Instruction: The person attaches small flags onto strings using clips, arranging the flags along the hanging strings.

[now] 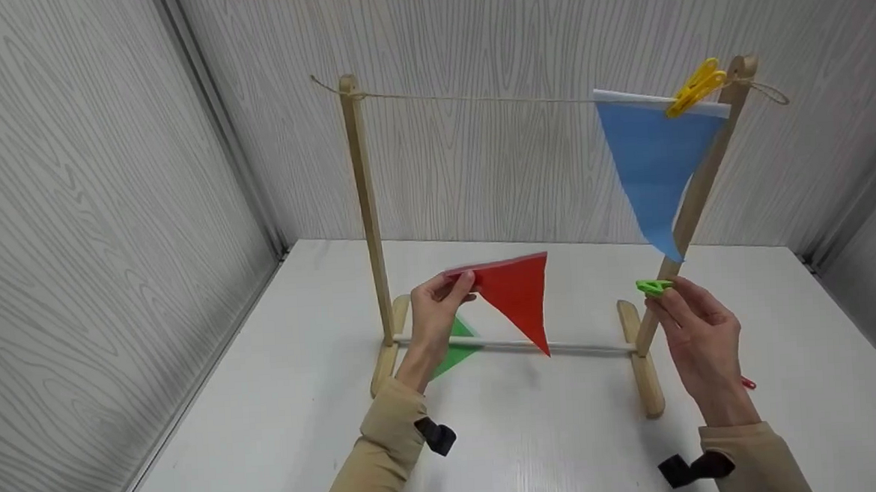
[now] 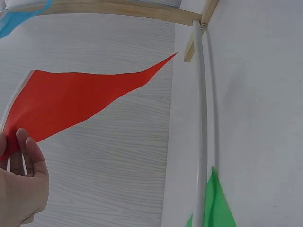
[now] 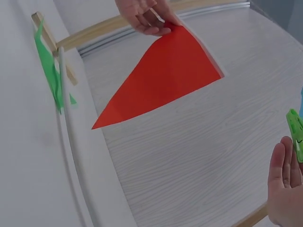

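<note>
— Red pennant (image 1: 514,296): where is it?
— Pinched by its top corner in the left hand (image 1: 436,315), low before the wooden rack (image 1: 365,205), tip pointing down-right, long axis slanted.
— And the right hand (image 1: 702,341)?
— Apart, gripping a green clothespin (image 1: 654,287).
— Progress?
— Blue pennant (image 1: 655,171) hangs on the string (image 1: 475,99) under a yellow clothespin (image 1: 694,86); red looks unhung; green pennant (image 1: 455,348) lies on the table (image 1: 553,435).

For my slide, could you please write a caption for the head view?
Left hand pinches a red flag, right hand holds a green clothespin, before a wooden rack.
</note>
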Available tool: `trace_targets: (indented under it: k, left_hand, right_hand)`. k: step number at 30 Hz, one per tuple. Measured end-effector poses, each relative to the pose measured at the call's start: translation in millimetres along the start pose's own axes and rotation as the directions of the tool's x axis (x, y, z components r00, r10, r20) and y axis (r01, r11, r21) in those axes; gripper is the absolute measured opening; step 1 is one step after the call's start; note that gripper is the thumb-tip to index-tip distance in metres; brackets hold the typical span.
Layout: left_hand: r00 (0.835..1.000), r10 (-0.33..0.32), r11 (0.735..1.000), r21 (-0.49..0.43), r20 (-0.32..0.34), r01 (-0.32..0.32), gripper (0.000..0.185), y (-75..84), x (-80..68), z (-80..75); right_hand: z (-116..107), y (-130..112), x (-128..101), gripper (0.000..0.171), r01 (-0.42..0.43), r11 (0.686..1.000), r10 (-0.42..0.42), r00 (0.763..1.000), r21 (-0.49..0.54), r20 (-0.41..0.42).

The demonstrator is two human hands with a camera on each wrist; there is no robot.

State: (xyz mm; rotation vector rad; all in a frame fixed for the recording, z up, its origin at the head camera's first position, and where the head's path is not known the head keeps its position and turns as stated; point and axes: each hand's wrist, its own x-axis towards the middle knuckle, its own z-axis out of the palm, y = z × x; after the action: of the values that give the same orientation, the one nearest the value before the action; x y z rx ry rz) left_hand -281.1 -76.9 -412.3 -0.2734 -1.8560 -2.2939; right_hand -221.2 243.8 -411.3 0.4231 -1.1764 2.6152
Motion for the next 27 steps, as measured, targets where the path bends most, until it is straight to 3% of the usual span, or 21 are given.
trace_targets:
  k: [6,13,19,27]
  left_hand:
    - [1.000,0.008,1.000,-0.007,-0.001,-0.008,0.027,18.4,1.2,3.3]
    - [1.000,-0.003,0.993,-0.119,0.016,0.005,0.025,40.3,2.6,8.2]
    - [0.999,0.008,0.984,-0.176,0.036,-0.002,0.026,50.0,4.8,9.7]
    - [0.997,0.035,0.976,-0.215,0.062,-0.021,0.023,64.1,8.6,13.5]
  right_hand:
    - [20.8,-2.2,5.4,0.026,0.027,1.000,-0.027,1.000,-0.012,-0.012]
    - [40.0,-3.4,11.1,0.025,0.052,0.998,-0.053,0.998,-0.027,-0.020]
    - [56.3,-4.6,16.7,0.024,0.097,0.993,-0.101,0.993,-0.068,-0.062]
    - [75.3,-11.6,27.5,0.021,0.120,0.992,-0.121,0.992,-0.031,-0.045]
